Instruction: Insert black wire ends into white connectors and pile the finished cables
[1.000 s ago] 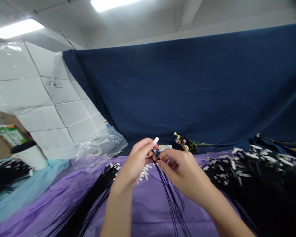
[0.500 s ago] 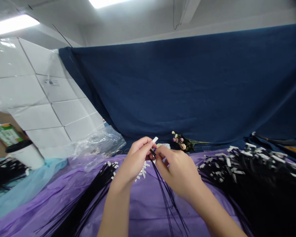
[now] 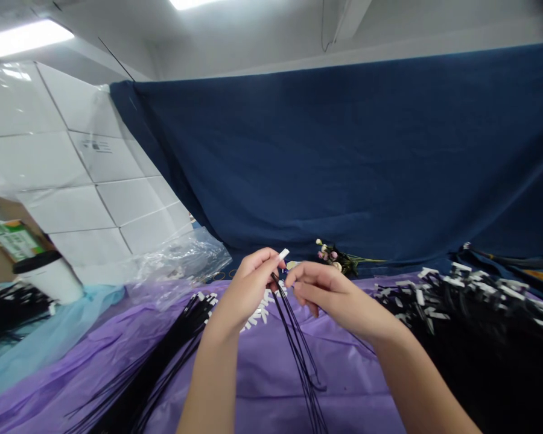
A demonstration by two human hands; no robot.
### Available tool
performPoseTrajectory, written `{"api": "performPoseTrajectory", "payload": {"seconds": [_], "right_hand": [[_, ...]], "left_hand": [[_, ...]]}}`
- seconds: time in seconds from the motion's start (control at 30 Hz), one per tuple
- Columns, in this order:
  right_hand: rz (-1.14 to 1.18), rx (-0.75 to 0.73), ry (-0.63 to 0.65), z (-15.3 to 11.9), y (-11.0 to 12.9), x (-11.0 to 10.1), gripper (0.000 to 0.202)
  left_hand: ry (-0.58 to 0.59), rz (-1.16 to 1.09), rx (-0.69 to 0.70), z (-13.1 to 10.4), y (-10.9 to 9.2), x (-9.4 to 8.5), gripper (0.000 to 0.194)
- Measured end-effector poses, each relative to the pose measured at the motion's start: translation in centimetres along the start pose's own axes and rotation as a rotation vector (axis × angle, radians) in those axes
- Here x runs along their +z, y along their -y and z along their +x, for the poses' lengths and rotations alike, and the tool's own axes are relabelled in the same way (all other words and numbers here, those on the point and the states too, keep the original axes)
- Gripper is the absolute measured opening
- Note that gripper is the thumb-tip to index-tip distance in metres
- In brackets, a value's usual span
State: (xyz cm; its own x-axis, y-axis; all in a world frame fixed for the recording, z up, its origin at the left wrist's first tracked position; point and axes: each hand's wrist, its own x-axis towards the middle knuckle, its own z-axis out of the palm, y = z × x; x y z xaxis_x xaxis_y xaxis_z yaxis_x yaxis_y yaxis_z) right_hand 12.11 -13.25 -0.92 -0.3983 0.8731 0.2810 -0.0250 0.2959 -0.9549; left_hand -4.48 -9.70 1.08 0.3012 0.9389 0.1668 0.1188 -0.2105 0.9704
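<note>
My left hand (image 3: 253, 280) is closed around a small bunch of thin black cords (image 3: 294, 337), which hang down toward the front of the table. A white end piece (image 3: 283, 254) sticks up between its thumb and forefinger. Just right of the bunch, my right hand (image 3: 323, 289) has loosely bent fingers, apart from one another, and I see nothing held in them. Several white end pieces (image 3: 257, 314) lie on the purple cloth behind my left wrist. Beside my left forearm rests a thicker bundle of black cords (image 3: 163, 355) with white ends.
A large heap of white-tipped black cords (image 3: 461, 313) covers the right side of the purple cloth (image 3: 344, 386). Artificial flowers (image 3: 335, 256) lie at the back, before a dark blue curtain (image 3: 321, 163). To the left are a white cup (image 3: 57, 280), clear plastic (image 3: 181, 259) and stacked white boxes (image 3: 63, 163).
My right hand has moved off the cords to the right, and its fingers have loosened. My left hand keeps its grip in nearly the same place, and the hanging cords have shifted.
</note>
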Motion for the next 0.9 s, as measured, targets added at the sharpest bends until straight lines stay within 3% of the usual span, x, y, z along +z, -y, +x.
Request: {"api": "performPoseTrajectory", "payload": {"seconds": [0.13,0.23,0.3,0.47,0.6,0.67,0.73,0.9], "right_hand": [[0.281,0.058,0.156,0.0,-0.5,-1.3,0.01],[0.43,0.034,0.081,0.5,-1.2,-1.7,0.019],[0.532,0.023,-0.081,1.1,-1.9,-1.8,0.024],[0.788,-0.037,-0.67,2.9,-3.1,-2.8,0.029],[0.855,-0.143,-0.87,3.1,-3.2,-4.3,0.018],[0.841,-0.168,-0.867,2.7,-2.9,-4.4,0.02],[0.745,-0.149,-0.77,2.3,-2.4,-3.7,0.027],[0.265,-0.089,-0.525,1.9,-1.8,-0.7,0.033]], "left_hand": [[-0.019,0.023,-0.023,0.1,0.1,0.1,0.023],[-0.022,0.004,-0.015,0.4,0.2,0.2,0.023],[-0.037,0.004,-0.003,0.5,0.4,0.2,0.022],[-0.064,0.042,-0.01,0.8,0.8,0.1,0.022],[-0.079,0.09,-0.022,0.8,0.8,0.1,0.022],[-0.07,0.083,-0.019,0.8,0.8,0.2,0.022],[-0.058,0.066,-0.017,0.8,0.7,0.4,0.022],[0.019,0.056,-0.001,0.4,0.2,0.8,0.023]]}}
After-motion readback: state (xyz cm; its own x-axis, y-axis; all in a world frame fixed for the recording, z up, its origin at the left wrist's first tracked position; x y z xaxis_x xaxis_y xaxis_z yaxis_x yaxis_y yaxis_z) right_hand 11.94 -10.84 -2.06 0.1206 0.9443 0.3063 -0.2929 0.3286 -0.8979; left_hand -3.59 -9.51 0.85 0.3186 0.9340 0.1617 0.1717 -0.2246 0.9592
